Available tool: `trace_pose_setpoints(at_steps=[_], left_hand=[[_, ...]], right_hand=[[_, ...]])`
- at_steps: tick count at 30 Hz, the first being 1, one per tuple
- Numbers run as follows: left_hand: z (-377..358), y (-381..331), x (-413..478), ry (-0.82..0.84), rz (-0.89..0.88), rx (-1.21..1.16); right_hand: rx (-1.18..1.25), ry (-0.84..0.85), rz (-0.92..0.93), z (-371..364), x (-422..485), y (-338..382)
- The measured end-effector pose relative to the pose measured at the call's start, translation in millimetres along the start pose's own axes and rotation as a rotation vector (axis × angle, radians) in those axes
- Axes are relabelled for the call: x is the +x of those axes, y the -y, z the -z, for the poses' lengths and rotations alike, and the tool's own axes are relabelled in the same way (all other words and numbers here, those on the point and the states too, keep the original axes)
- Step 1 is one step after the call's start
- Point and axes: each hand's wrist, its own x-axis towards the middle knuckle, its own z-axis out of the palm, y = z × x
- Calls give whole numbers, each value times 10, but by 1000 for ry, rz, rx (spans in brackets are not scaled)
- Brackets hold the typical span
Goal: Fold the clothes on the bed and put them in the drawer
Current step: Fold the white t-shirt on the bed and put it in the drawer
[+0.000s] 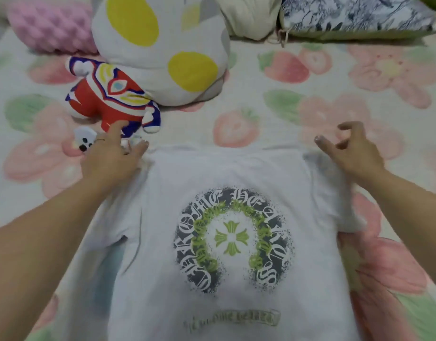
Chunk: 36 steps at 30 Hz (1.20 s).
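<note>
A white T-shirt (212, 183) lies spread flat on the bed, back side up, with a grey and green horseshoe print in its middle. My left hand (113, 156) rests at the shirt's left shoulder, fingers stretched out over the cloth's edge. My right hand (352, 151) hovers at the right shoulder with its fingers loosely curled and nothing held between them. Both sleeves lie out to the sides under my forearms. No drawer is in view.
A red, blue and white plush figure (113, 99) lies just beyond my left hand, under a white cushion with yellow spots (160, 43). A pink pillow (49, 25) and a blue-patterned pillow (355, 16) line the far edge. The bedsheet (273, 99) has strawberry and flower prints.
</note>
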Motion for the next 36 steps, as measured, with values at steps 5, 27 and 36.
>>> trace_pose_setpoints(at_steps=[5,27,36], left_hand=[[108,873,-436,305,293,-268],[-462,-140,-1413,-199,-340,92],[-370,841,-1482,35,8,463]], right_hand=[[311,524,-148,183,-195,-662],[-88,-194,348,-706,-1495,204],[-492,0,60,-714,-1390,-568]])
